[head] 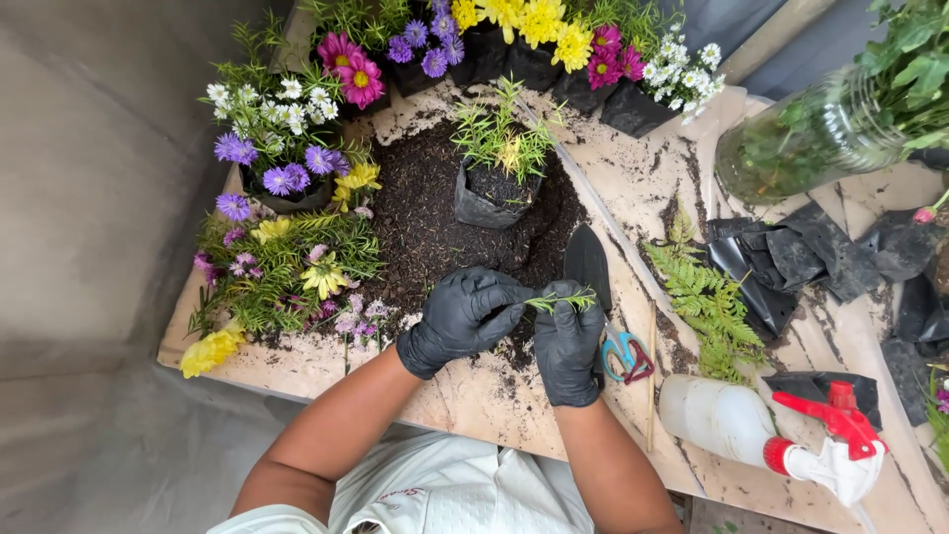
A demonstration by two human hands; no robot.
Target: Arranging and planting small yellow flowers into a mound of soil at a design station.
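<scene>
Pinching a small green leafy sprig [560, 299] between your black-gloved left hand [463, 318] and right hand [568, 341], you hold it above the dark loose soil heap [420, 237]; one black plastic grow bag [491, 198] is planted, the sprig isn't.

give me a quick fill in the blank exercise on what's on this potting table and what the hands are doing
1. Both hands, the left hand and the right hand, wear ____ gloves.
2. Together they hold a small green ____ between them.
3. The spray bottle lying on the table has a ____ trigger.
4. The scissors beside the right hand have ____ handles.

Missing words: black; sprig; red; blue
</scene>
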